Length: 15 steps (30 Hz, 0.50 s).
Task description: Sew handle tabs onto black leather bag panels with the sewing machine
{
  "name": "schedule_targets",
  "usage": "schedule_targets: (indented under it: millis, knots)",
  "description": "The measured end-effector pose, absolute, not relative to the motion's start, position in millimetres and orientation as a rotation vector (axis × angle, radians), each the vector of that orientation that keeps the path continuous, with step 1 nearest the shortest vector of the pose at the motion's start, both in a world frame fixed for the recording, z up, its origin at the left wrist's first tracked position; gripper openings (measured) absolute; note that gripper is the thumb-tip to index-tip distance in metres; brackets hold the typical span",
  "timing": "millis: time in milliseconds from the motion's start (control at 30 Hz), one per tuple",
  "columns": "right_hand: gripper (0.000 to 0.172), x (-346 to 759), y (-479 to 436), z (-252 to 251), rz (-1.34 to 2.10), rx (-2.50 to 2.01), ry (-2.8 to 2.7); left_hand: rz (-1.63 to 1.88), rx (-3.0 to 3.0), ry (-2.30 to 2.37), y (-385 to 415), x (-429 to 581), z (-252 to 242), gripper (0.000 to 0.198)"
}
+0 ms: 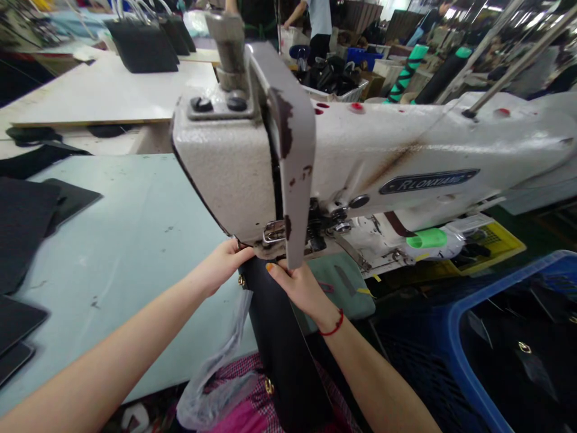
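A black bag piece (276, 325) with gold-coloured metal fittings runs from my lap up under the head of a white sewing machine (225, 174). My left hand (225, 264) grips its far left edge, thumb on top and the other fingers mostly hidden behind the piece and the machine. On the right edge, my right hand (302, 285) holds the same piece, its thumb lying on the black surface. A plastic-wrapped handle (220, 361) hangs from the piece on the left. The needle area is hidden behind the machine's head.
Flat black panels (27, 228) lie on the pale green table (135, 240) at left. A blue basket (455, 325) with black bag pieces stands at lower right. Beyond the machine are a white board (112, 96), black bags (144, 45) and other people.
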State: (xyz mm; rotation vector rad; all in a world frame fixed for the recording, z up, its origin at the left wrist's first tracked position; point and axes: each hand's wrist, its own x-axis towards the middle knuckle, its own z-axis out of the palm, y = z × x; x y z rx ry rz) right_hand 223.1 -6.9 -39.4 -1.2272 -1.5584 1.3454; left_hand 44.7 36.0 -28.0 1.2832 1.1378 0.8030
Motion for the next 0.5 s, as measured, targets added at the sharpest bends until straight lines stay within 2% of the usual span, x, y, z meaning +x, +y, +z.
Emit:
schedule_targets:
  millis: [167,267,400,500]
  knots:
    - [0.044,225,-6,-39,1.365,-1.246,-1.585,0.949,1.372,1.319,43,25,-53,0.041]
    - [0.046,227,-8,-39,1.388,-1.255,-1.602,1.03,1.508,1.53,20,7,-81,0.044]
    - [0.048,231,-13,-40,1.402,-1.246,-1.619,0.899,1.555,1.458,-35,5,-114,0.057]
    - [0.049,236,-25,-39,1.43,-1.22,-1.657,0.863,1.524,1.444,-64,21,-122,0.067]
